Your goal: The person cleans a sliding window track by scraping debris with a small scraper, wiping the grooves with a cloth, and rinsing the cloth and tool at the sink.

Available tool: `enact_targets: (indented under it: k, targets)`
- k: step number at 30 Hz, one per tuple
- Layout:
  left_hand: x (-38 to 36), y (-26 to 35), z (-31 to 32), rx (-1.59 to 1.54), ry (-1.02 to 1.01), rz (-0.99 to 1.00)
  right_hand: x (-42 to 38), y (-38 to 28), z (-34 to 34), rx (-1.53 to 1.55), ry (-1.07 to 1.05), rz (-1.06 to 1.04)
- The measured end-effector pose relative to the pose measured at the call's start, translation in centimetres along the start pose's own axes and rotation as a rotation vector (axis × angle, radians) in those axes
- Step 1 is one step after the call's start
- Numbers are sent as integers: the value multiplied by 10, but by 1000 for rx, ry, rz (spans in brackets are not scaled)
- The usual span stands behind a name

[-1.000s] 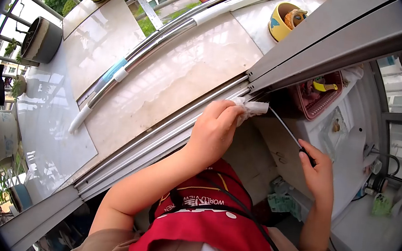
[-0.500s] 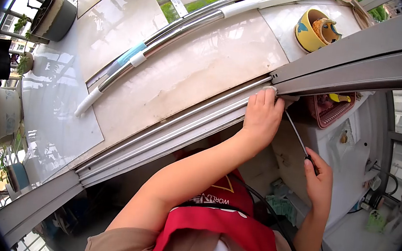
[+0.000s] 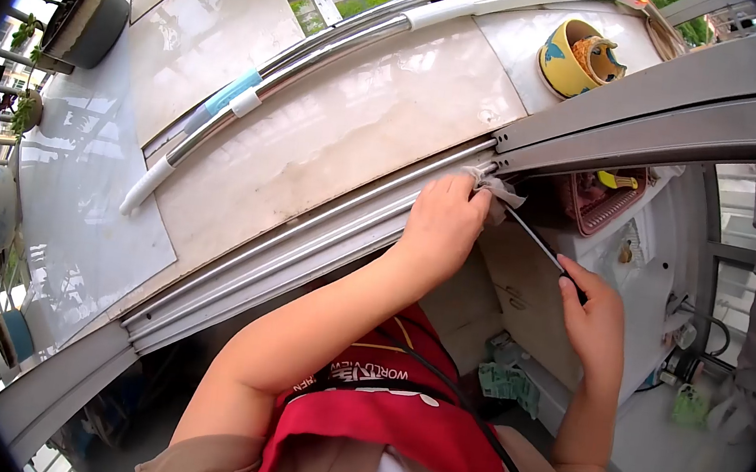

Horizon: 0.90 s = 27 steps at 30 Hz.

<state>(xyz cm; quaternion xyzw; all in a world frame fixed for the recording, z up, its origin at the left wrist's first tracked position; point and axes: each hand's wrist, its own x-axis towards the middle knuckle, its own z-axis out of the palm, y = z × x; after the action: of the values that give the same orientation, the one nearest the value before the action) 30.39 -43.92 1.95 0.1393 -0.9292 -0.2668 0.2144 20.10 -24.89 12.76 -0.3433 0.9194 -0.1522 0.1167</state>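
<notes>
My left hand (image 3: pixel 444 216) is closed on a crumpled greyish cloth (image 3: pixel 497 194) at the right end of the window track (image 3: pixel 304 232), beside the upright frame (image 3: pixel 633 125). The cloth bunches around the far tip of a thin metal rod (image 3: pixel 536 239), probably a screwdriver, and that tip is hidden. In my right hand (image 3: pixel 595 309) is the rod's dark handle, held between thumb and fingers. The rod slants from the handle up and left to the cloth.
Beyond the track lies a tiled sill (image 3: pixel 352 140) with long poles (image 3: pixel 326 39) on it and a yellow pot (image 3: pixel 577 63) at the right. A pink basket (image 3: pixel 601 205) stands inside, behind the frame. A grey pot (image 3: pixel 88 21) is at the upper left.
My left hand has moved left and slightly down, with more of the cloth now showing. My right hand and the rod have shifted slightly left. The whole view has also moved a little.
</notes>
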Motion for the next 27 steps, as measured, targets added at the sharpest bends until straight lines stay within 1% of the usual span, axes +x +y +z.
enact_targets:
  k: [1, 2, 4, 5, 7, 8, 10, 14, 16, 17, 19, 20, 22, 23, 24, 27]
  targets:
    - [-4, 0, -2, 31, 55, 16, 6, -4, -3, -177, -24, -27]
    - [-8, 2, -4, 31, 56, 12, 13, -7, -6, -179, -26, -30]
    - [-14, 7, -7, 96, 5, -5, 23, -15, -14, -379, 4, -173]
    - [-16, 6, -8, 91, 9, -13, 24, -20, -25, -386, -1, -178]
    - [-18, 5, -8, 65, -3, -85, 25, -30, -50, -377, -147, -163]
    - [-20, 4, -7, 56, 3, -96, 27, -34, -51, -389, -156, -169]
    - [-20, 3, -5, 32, 68, -35, 29, -43, -51, -430, -126, -224]
    - [-22, 6, -6, 2, 53, -48, 45, -44, -38, -474, -115, -308]
    - [-24, 10, -7, -34, 88, -14, 52, -45, -36, -552, -112, -383]
    - [-25, 12, -8, -39, 86, -15, 56, -51, -38, -555, -116, -380]
    - [-29, 15, -12, 34, 88, -34, 60, -74, -43, -775, -175, -533]
    - [-33, 14, -14, 31, 89, -35, 61, -78, -42, -778, -176, -533]
    - [-40, 7, -20, 19, 36, -61, 65, -88, -41, -528, -349, -653]
    - [-46, 5, -27, -13, 89, -63, 58, -99, -34, -542, -416, -637]
    - [-53, 1, -31, -15, 100, -74, 50, -106, -30, -570, -401, -650]
    - [-88, -6, -43, -121, 195, -58, 45, -114, -12, -502, -432, -670]
